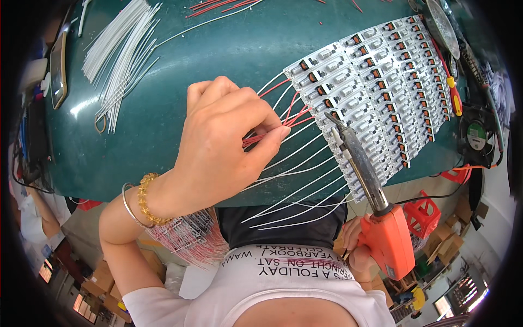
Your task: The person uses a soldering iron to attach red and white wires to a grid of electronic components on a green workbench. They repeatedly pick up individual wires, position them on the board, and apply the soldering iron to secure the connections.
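My left hand (223, 141) is closed, with a small bunch of thin red wires (251, 141) pinched between thumb and fingers. One red wire reaches from it to the edge of a panel of small circuit boards (376, 82), joined in rows. Along that same edge several white wires (297, 172) trail toward me. Low on the right, my right hand (357, 242) grips an orange soldering gun (389, 240), partly hidden behind its handle. The gun's dark tip is over the panel's left edge, close to the red wire's end; whether it touches cannot be made out.
On the green table (229, 49) lie a bundle of white wires (120, 60), a rubber band (100, 124) and a phone (60, 71). A screwdriver (455, 98) and a small fan (476, 133) flank the panel's right. Wired boards (188, 237) hang below the table edge.
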### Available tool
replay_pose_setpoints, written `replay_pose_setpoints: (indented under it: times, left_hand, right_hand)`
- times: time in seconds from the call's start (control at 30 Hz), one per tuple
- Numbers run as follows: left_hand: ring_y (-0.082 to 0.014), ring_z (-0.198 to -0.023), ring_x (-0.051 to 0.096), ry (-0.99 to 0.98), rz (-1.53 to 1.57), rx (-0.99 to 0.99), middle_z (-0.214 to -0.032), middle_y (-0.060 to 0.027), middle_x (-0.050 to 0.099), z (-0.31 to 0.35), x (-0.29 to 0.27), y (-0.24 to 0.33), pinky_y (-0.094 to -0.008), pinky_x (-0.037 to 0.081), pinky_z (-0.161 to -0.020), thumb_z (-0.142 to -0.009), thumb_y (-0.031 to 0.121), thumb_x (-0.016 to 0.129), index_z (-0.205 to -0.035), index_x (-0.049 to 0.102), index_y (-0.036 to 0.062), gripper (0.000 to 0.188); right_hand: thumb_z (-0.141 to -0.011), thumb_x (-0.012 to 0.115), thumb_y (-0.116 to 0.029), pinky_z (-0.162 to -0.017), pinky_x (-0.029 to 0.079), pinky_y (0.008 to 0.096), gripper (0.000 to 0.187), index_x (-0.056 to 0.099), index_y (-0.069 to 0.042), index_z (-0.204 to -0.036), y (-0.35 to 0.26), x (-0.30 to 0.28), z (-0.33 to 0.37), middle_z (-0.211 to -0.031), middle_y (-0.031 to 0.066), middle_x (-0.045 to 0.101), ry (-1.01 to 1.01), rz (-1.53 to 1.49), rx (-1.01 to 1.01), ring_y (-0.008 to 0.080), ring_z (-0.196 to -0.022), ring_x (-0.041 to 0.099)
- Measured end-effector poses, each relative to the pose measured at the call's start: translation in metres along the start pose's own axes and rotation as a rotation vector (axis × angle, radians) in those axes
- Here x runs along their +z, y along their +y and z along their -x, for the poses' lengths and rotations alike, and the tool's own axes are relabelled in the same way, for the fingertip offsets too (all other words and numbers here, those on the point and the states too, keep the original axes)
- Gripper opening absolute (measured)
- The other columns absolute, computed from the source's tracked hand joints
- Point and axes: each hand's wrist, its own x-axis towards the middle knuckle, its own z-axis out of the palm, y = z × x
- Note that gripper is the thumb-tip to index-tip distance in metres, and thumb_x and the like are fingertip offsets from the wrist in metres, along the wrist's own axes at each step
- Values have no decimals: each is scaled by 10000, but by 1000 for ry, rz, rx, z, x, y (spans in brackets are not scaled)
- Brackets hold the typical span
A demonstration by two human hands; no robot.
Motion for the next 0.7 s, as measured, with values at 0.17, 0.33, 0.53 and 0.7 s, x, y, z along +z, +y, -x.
replay_pose_setpoints:
  times: [0.17,0.33,0.53,0.7]
  left_hand:
    - [-193,-667,555,172,-4,66,-703,-17,625,1,-2,-5,-328,392,-735,-726,14,759,-775,694,47,89]
    - [-182,-605,550,192,-61,131,-650,-22,612,-1,-16,8,-319,399,-741,-715,-1,768,-795,709,32,105]
    - [-166,-560,471,45,69,45,-599,-12,519,6,11,12,-326,347,-727,-727,11,751,-722,652,71,115]
    - [-178,-596,476,59,26,105,-615,-12,516,4,15,10,-342,354,-740,-706,13,755,-726,653,68,117]
  right_hand:
    - [-798,593,-581,-524,416,281,710,477,-9,-1201,-7,10,-3,-533,-37,454,60,-247,19,125,-467,464]
    - [-828,589,-664,-521,411,279,857,429,7,-1338,-12,7,-1,-522,-45,446,59,-335,35,113,-447,448]
    - [-793,542,-351,-541,426,300,308,465,-59,-854,-6,-4,10,-569,-1,483,-30,-180,77,169,-522,501]
    - [-712,496,-139,-491,411,304,137,476,-108,-580,-1,-5,7,-562,19,516,-63,-57,38,193,-501,523]
